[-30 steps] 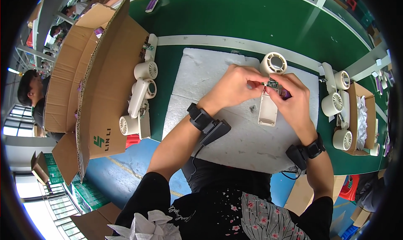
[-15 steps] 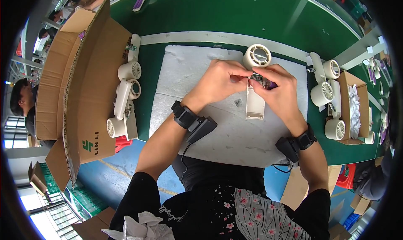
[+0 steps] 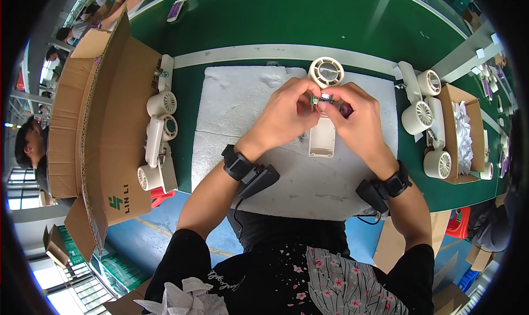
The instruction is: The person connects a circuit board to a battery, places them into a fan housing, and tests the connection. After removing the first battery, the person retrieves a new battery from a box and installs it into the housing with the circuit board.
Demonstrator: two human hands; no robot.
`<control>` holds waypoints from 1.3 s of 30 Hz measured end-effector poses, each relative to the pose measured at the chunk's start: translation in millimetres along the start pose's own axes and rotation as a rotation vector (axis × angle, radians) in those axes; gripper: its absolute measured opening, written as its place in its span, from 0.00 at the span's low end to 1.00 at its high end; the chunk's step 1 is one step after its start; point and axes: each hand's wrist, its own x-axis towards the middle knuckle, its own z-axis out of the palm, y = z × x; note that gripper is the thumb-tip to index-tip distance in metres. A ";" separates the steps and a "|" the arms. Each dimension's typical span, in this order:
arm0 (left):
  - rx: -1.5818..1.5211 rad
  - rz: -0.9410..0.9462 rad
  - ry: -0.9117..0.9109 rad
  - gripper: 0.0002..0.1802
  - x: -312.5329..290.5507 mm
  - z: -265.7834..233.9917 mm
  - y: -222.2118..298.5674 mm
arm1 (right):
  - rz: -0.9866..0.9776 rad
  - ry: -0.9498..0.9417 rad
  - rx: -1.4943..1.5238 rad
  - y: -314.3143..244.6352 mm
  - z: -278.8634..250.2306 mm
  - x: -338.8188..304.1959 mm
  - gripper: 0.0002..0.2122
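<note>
A small green circuit board (image 3: 316,100) is pinched between my two hands, with a bright white spot on it. My left hand (image 3: 285,111) grips its left end with thumb and fingertips, and my right hand (image 3: 361,117) closes on the right end. Beside the right fingers shows a purple cylinder (image 3: 346,110), mostly covered. Beneath the hands lies a cream handheld fan; its round head (image 3: 326,71) points away from me and its open handle shell (image 3: 322,140) towards me. My fingers hide the part between. Thin wires show near the board.
White foam sheet (image 3: 242,94) covers the green table (image 3: 297,17) under the fan. More cream fans (image 3: 161,103) line the left side by a large cardboard box (image 3: 124,122). Fans (image 3: 417,117) also stand at right, beside a small carton (image 3: 453,133) of white paper.
The board has turned and shows more plainly between my fingertips, with a bright spot now visible. My left fingers have shifted onto its left end. The whole view has shifted slightly.
</note>
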 end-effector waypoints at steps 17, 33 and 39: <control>-0.252 -0.183 -0.164 0.15 -5.4 -17.9 -0.8 | 0.287 -0.283 0.214 -2.7 -10.9 8.3 0.07; -0.290 -0.200 -0.096 0.16 -6.2 -9.9 -5.2 | 0.279 -0.334 0.273 2.8 -13.8 8.4 0.09; -0.248 -0.180 -0.005 0.15 -7.5 -0.6 -0.1 | 0.153 -0.293 0.143 -1.2 -11.5 9.1 0.11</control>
